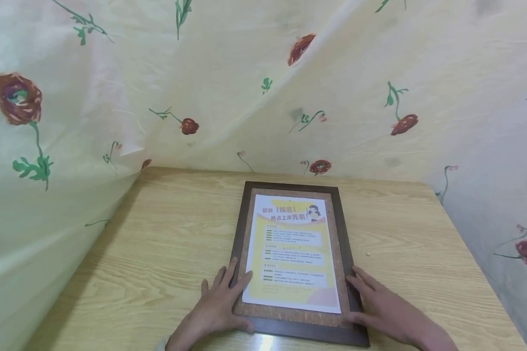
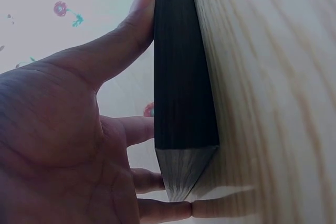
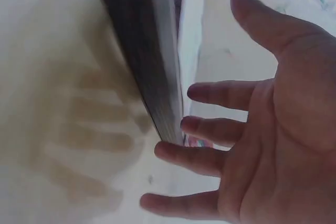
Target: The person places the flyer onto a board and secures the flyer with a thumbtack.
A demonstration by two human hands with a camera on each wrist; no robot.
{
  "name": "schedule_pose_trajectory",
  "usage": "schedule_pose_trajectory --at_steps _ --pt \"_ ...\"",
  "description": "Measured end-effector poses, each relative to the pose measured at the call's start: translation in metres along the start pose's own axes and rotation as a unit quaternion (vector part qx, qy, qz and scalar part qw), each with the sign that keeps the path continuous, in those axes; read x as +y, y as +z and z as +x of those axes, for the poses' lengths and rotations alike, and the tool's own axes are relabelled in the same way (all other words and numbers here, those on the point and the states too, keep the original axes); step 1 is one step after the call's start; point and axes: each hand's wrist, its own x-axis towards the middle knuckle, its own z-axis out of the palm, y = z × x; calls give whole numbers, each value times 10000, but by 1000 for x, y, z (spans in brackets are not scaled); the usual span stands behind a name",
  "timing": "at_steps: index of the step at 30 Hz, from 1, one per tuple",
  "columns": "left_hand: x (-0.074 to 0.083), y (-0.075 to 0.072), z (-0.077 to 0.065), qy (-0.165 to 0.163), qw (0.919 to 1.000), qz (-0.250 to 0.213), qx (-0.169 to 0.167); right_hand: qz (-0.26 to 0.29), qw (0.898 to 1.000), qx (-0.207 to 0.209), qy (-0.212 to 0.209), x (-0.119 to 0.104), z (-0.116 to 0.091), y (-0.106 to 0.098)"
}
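Note:
A dark wooden frame with a cork board inside lies flat on the table. On the cork is a yellow and white printed sheet with a cartoon figure near its top. My left hand rests at the frame's lower left corner, thumb on the bottom bar and fingers spread along the left side. Beside the lower right part is my right hand, its fingers extended. The right wrist view shows those fingers straight and spread near the frame's dark side; whether they touch it is hard to tell.
The light wood-grain table extends on both sides of the frame. A floral cloth hangs behind and along the left and right. A tiny pale speck lies right of the frame.

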Motion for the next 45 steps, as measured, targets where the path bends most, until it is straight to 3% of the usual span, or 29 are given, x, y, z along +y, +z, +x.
schedule_pose_trajectory --at_steps 7,15,21,29,36,45 --pt "-1 2 2 16 10000 -4 -38 -113 9907 1202 -632 25 6 -28" --pt "0 1 1 39 10000 60 30 -105 9844 1639 -634 43 17 -42" --pt "0 0 1 73 9999 63 29 -9 9832 1734 -564 50 21 -43" --pt "0 1 1 41 10000 28 7 167 9872 1554 -301 60 30 -42" --pt "0 1 1 79 10000 20 53 33 9783 1995 -564 73 39 -35" --pt "-1 1 1 149 9998 49 107 796 9842 1532 -386 85 46 -29"
